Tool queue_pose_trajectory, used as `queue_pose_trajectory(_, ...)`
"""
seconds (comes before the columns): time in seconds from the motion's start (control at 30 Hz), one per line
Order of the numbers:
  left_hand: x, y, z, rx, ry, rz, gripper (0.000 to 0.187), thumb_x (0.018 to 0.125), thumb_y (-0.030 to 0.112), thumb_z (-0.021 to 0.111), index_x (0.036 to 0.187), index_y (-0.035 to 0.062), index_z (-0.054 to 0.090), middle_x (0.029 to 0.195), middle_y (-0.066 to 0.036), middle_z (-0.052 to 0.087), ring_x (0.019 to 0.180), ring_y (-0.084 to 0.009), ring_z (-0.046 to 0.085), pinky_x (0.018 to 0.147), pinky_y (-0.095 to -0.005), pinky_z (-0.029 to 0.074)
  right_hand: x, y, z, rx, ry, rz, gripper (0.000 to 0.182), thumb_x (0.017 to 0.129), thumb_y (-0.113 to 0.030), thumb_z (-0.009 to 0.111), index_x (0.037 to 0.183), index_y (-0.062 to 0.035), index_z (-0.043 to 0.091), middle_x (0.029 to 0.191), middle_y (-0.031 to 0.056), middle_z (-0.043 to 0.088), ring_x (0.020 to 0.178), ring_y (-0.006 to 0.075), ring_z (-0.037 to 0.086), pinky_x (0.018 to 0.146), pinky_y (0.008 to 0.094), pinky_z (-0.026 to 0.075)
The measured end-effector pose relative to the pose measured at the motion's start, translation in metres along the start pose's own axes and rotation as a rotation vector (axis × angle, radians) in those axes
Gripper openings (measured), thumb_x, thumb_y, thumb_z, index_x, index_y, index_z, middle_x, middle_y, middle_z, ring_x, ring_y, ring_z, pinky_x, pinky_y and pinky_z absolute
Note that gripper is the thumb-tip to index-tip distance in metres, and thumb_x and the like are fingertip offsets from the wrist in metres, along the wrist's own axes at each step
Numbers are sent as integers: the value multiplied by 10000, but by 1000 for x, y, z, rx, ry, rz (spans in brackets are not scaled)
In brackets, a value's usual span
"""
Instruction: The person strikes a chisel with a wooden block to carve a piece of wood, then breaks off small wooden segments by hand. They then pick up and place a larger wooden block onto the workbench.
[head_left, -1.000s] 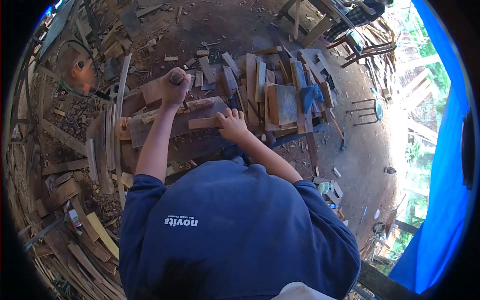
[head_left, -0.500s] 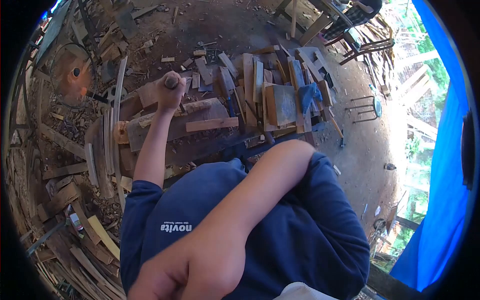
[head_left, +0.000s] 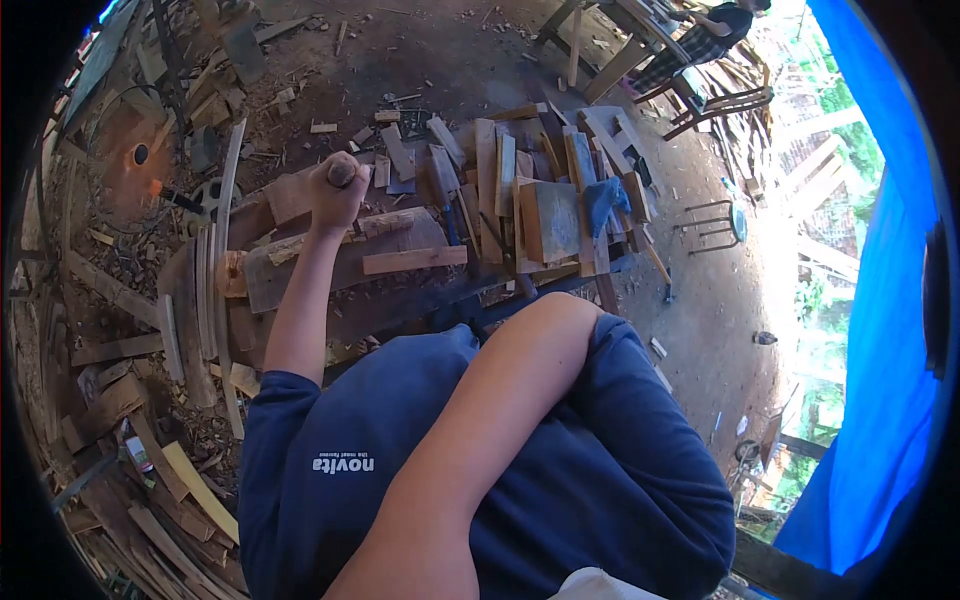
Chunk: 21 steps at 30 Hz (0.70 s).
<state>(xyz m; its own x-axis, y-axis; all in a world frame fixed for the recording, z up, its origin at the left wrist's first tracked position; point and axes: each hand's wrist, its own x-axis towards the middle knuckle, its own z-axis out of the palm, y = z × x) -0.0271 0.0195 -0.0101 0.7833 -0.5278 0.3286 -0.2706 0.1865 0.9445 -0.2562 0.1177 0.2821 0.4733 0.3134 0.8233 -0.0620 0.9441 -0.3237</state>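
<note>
My left hand (head_left: 338, 200) is closed round the upright wooden handle of what looks like a chisel (head_left: 342, 174). I see the handle end-on, and the hand hides most of the tool below. Under the fist lies a rough-edged strip of wood (head_left: 390, 222) on a wide dark board (head_left: 300, 278). A smooth reddish wood piece (head_left: 415, 260) rests nearer to me on the same board. My right forearm (head_left: 440, 480) crosses my chest toward the bottom edge, and the hand itself is out of view.
Many wood blocks and planks, a box-like block (head_left: 552, 222) and a blue cloth (head_left: 607, 200) cover the bench to the right. A fan (head_left: 140, 155) stands left. Scrap wood (head_left: 150, 500) is piled lower left. A stool (head_left: 738, 222) and a seated person (head_left: 725, 25) are farther off.
My right hand has gone out of view past the bottom edge. My left hand keeps its grip on the chisel. The whole view has shifted slightly.
</note>
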Motion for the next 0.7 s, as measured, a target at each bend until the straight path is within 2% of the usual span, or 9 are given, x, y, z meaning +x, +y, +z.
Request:
queue_pose_trajectory(0.07, -1, -1, 0, -36, 6, -15, 177, 826, 33, 642, 688, 62, 535, 574, 29, 494, 529, -40, 477, 494, -244, 405, 5, -4, 5, -59, 71, -46, 426, 953, -313, 630, 1219, 19, 614, 1104, 85, 637, 978, 178, 582, 779, 312, 490)
queue_pose_trajectory(0.43, -3, -3, 3, -101, -6, -48, 179, 858, 21, 616, 706, 73, 538, 596, 34, 509, 511, -39, 496, 477, -219, 392, -2, 2, 4, 546, 20, 304, 351, 950, -295, 639, 1074, 32, 675, 941, 48, 664, 876, 134, 584, 710, 300, 485)
queue_pose_trajectory(0.5, -1, -10, 0, -30, 8, -23, 181, 851, 26, 623, 700, 68, 533, 596, 32, 501, 522, -42, 492, 487, -227, 395, -1, 3, 7, 632, -13, 356, 346, 950, -293, 640, 1060, 33, 681, 924, 45, 666, 866, 130, 584, 703, 298, 484)
queue_pose_trajectory(0.57, 1, -11, 1, 27, 27, 0, 191, 830, 45, 642, 685, 59, 519, 603, 25, 483, 566, -52, 474, 529, -249, 404, 2, 1, 15, 598, 246, 191, 312, 944, -271, 653, 921, 36, 700, 808, 18, 662, 767, 82, 564, 631, 282, 461)
queue_pose_trajectory(0.7, -2, 1, 3, -11, -2, -81, 191, 830, 47, 642, 686, 62, 518, 604, 25, 483, 565, -50, 471, 529, -248, 404, 1, -2, 15, 773, 268, 309, 282, 948, -234, 653, 953, 45, 694, 833, 19, 664, 732, 85, 549, 604, 282, 450)
